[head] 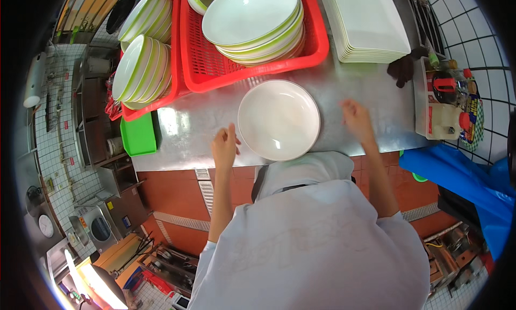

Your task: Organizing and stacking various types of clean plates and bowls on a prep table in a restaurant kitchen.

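A round white dish point(278, 118) rests near the front edge of the steel table point(189, 128), right in front of my body. Just left of its rim is my left hand point(226, 146), thumb raised and fingers loosely bent, holding nothing. My right hand point(355, 118) hovers over the table to the right of the dish, apart from it. It is blurred by motion, with its fingers half curled and no object visible in it. Behind the dish, a red plastic basket point(258, 71) holds a stack of white dishes with green rims point(252, 15).
More green-rimmed dishes point(139, 70) stand tilted in a second red basket point(175, 82) at left, by a green tray point(138, 136). Rectangular white plates point(367, 19) are stacked at back right. A clear bin point(420, 98) with bottles borders the tiled wall. Blue sheeting point(447, 165) hangs at right.
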Action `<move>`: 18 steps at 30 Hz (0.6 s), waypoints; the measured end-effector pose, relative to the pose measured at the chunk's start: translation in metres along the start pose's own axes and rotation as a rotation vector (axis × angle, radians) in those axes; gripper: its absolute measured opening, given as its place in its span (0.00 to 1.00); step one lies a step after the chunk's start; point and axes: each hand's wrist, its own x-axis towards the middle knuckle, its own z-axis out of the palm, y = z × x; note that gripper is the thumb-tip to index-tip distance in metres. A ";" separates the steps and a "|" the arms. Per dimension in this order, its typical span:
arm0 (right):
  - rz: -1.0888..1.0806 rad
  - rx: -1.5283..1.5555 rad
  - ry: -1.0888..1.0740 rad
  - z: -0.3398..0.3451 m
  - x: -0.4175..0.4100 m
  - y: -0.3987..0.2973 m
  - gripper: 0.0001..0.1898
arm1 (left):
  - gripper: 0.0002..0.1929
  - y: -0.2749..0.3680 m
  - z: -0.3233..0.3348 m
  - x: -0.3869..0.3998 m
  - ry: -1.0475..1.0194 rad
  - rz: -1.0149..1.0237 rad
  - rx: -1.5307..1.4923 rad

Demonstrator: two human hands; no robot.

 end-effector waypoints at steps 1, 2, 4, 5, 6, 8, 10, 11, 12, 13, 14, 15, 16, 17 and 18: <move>0.073 0.014 -0.029 0.010 -0.018 0.025 0.15 | 0.26 -0.020 0.007 -0.012 -0.016 -0.058 0.028; 0.142 0.030 -0.066 0.016 -0.030 0.042 0.15 | 0.26 -0.033 0.014 -0.020 -0.024 -0.116 0.058; 0.260 0.097 -0.130 0.024 -0.047 0.045 0.17 | 0.29 -0.045 0.027 -0.031 -0.044 -0.179 0.019; 0.379 0.176 -0.196 0.030 -0.055 0.043 0.19 | 0.33 -0.051 0.032 -0.036 -0.060 -0.241 -0.009; 0.379 0.168 -0.199 0.037 -0.058 0.039 0.19 | 0.38 -0.058 0.036 -0.037 -0.110 -0.247 -0.057; 0.398 0.273 -0.145 0.048 -0.056 0.030 0.25 | 0.39 -0.057 0.051 -0.038 -0.123 -0.255 -0.068; 0.346 0.224 -0.157 0.052 -0.051 0.019 0.28 | 0.39 -0.061 0.058 -0.032 -0.135 -0.263 -0.076; 0.294 0.181 -0.165 0.054 -0.049 0.013 0.31 | 0.37 -0.068 0.061 -0.027 -0.158 -0.276 -0.105; 0.295 0.178 -0.170 0.056 -0.046 0.007 0.31 | 0.36 -0.074 0.064 -0.024 -0.184 -0.291 -0.133; 0.281 0.113 -0.180 0.057 -0.044 0.001 0.33 | 0.36 -0.080 0.067 -0.021 -0.179 -0.294 -0.136; 0.266 0.049 -0.190 0.059 -0.041 -0.003 0.35 | 0.35 -0.086 0.070 -0.019 -0.195 -0.299 -0.145; 0.266 0.049 -0.190 0.061 -0.036 0.000 0.35 | 0.34 -0.087 0.071 -0.017 -0.217 -0.301 -0.151; 0.242 -0.030 -0.192 0.064 -0.032 0.005 0.36 | 0.34 -0.088 0.073 -0.017 -0.217 -0.302 -0.151; 0.219 -0.109 -0.193 0.066 -0.028 0.008 0.37 | 0.31 -0.089 0.077 -0.019 -0.207 -0.284 -0.182; 0.220 -0.110 -0.197 0.068 -0.026 0.008 0.37 | 0.28 -0.088 0.079 -0.021 -0.195 -0.269 -0.213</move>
